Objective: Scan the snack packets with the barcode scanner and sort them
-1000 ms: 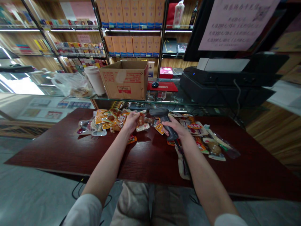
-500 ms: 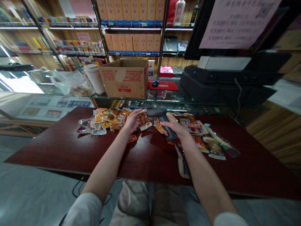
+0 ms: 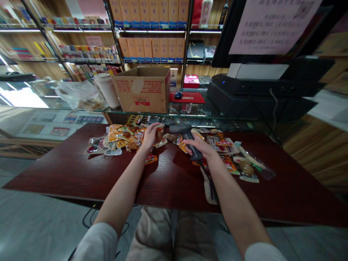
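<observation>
Now the left hand [image 3: 150, 136] has drawn its snack packet [image 3: 159, 134] a little to the left, off the scanner's nose and toward the heap of orange packets [image 3: 119, 135] just beside its knuckles; half a second ago the same packet sat right in front of the scanner head. Its grip is closed around the packet, thumb on top, the brown contents showing through clear film. The right hand [image 3: 199, 146] has hardly shifted: its grip stays wrapped round the handle of the dark barcode scanner [image 3: 187, 136], head pointing left at the packet, cable trailing back along the forearm over the bench [image 3: 67, 170]. Judging by this, the packet looks read and on its way to the left heap, while the packets [image 3: 239, 163] right of the scanner grip probably wait their turn. As for writing, little can be read: the cardboard box [image 3: 143, 88] beyond the left grip carries red print and a red label too blurred to make out, the pink notice [image 3: 272, 25] above the till [image 3: 261, 96] shows lines of characters that stay illegible, and the packet labels are too small to tell.
</observation>
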`<state>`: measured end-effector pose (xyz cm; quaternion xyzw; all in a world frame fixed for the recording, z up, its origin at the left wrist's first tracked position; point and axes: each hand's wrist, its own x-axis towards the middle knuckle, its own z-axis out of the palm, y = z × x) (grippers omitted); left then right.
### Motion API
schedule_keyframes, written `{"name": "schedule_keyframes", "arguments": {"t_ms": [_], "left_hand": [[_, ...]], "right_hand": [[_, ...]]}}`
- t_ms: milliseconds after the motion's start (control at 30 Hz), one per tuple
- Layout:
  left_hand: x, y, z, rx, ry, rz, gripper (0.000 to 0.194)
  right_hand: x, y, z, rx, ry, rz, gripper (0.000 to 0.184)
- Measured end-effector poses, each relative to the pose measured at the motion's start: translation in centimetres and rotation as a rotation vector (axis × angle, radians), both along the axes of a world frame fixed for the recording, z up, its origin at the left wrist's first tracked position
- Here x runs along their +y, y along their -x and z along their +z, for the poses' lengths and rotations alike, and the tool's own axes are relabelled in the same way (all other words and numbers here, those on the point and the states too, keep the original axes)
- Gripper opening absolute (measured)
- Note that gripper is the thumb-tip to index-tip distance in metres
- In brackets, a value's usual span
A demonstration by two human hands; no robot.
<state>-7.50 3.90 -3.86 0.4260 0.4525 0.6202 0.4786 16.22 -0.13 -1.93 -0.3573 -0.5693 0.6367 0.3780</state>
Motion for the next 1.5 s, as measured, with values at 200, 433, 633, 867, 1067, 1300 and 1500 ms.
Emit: {"name": "schedule_keyframes", "arguments": {"t_ms": [200, 433, 633, 867, 1067, 1300, 1500], "left_hand": [[-0.6, 2.5, 0.6, 0.647, -0.312, 0.334, 0.038], [0.1, 1.7, -3.1, 0.945, -0.240, 0.204, 0.030], [-0.1, 1.5, -2.6, 0.972, -0.268, 0.301, 0.044], [0.5, -1.6, -3.4, 1.044, -0.460, -0.225, 0.041], [1.4, -2.2, -4.6, 1.069, -0.292, -0.200, 0.030], [2.7, -0.1, -3.8, 0.989, -0.135, -0.004, 0.023], [2.9, 1.2, -3.3, 0.610, -0.282, -0.019, 0.043]], "right_hand": [[0.2, -0.4, 0.4, 0.013, -0.025, -0.117, 0.036], [0.6, -1.1, 0.1, 0.043, -0.004, -0.207, 0.032], [1.9, -2.1, -1.0, 0.088, 0.012, -0.275, 0.029], [1.8, -3.0, -0.4, 0.089, 0.047, -0.343, 0.033], [1.8, -3.4, -0.3, 0.093, 0.056, -0.368, 0.030], [1.6, -3.4, 0.0, 0.079, 0.078, -0.359, 0.031], [1.2, -3.1, 0.3, 0.053, 0.069, -0.289, 0.028]]}}
